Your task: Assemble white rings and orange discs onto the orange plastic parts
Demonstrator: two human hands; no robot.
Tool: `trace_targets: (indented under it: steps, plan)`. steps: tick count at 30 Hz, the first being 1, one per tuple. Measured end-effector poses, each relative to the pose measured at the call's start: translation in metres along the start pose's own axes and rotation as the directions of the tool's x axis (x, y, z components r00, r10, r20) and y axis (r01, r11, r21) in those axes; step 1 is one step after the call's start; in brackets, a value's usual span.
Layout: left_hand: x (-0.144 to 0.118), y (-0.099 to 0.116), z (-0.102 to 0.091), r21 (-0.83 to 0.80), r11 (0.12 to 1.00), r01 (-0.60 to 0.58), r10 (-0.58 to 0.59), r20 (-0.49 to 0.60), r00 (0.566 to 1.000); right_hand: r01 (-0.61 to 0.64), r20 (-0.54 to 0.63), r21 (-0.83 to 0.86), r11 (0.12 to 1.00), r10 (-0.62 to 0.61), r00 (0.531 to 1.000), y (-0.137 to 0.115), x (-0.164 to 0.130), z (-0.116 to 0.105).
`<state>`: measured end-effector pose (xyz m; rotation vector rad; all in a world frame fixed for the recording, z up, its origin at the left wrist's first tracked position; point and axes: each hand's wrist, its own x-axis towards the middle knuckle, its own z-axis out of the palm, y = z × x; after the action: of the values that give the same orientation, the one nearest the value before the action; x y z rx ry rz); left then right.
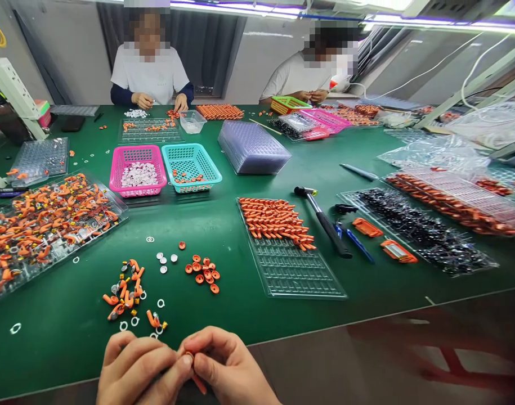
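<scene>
Near the table's front edge my left hand (139,368) and my right hand (225,363) meet, fingertips pinched round a small orange plastic part (198,383). Its narrow end sticks out below my fingers; the rest is mostly covered. Just beyond my left hand lie curved orange pieces (126,292) with metal and yellow bits, among white rings (161,303). Small orange cups (203,273) are grouped a little farther right. Several white discs (163,269) lie beside them.
A clear tray (297,275) partly filled with orange parts lies ahead, with a hammer (325,222) to its right. Pink (138,191) and turquoise (193,187) baskets stand farther back. At left is a heaped tray (109,216). Two co-workers (149,79) sit across the table.
</scene>
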<state>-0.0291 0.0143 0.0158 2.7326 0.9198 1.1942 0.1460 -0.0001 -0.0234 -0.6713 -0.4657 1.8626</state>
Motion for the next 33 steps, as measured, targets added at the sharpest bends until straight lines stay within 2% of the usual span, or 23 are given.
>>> trace_targets:
  steps: [3,6,12,18,25,28,33]
  plan:
    - [0.003,0.001,-0.002,0.029,0.999,-0.02,0.021,-0.008,1.0,0.001,-0.001,0.007,1.0,-0.001,1.0,0.0,0.0,0.0]
    - [0.008,0.003,-0.002,0.008,1.0,0.011,-0.011,-0.015,1.0,0.006,0.006,0.007,1.0,-0.006,1.0,0.002,0.0,-0.002]
    - [0.007,0.006,0.006,-0.043,0.997,0.07,-0.075,-0.128,0.989,0.021,-0.042,-0.041,0.999,-0.023,0.999,0.006,-0.003,-0.004]
    - [0.006,0.004,0.007,-0.026,0.996,0.088,-0.091,-0.135,0.987,-0.021,-0.027,0.037,0.999,0.022,0.999,0.002,-0.002,0.002]
    - [0.022,0.008,-0.001,0.006,0.997,0.083,-0.082,-0.085,0.993,-0.051,-0.056,0.081,0.995,0.055,0.997,0.002,0.0,0.003]
    - [0.019,0.007,-0.002,0.016,0.996,0.088,-0.086,-0.082,0.993,-0.06,-0.089,0.07,0.996,0.066,0.994,0.004,-0.002,0.002]
    - [0.011,0.005,-0.001,-0.043,0.995,0.093,-0.092,0.025,0.995,-0.046,-0.126,0.033,0.998,0.049,0.991,0.005,-0.005,0.0]
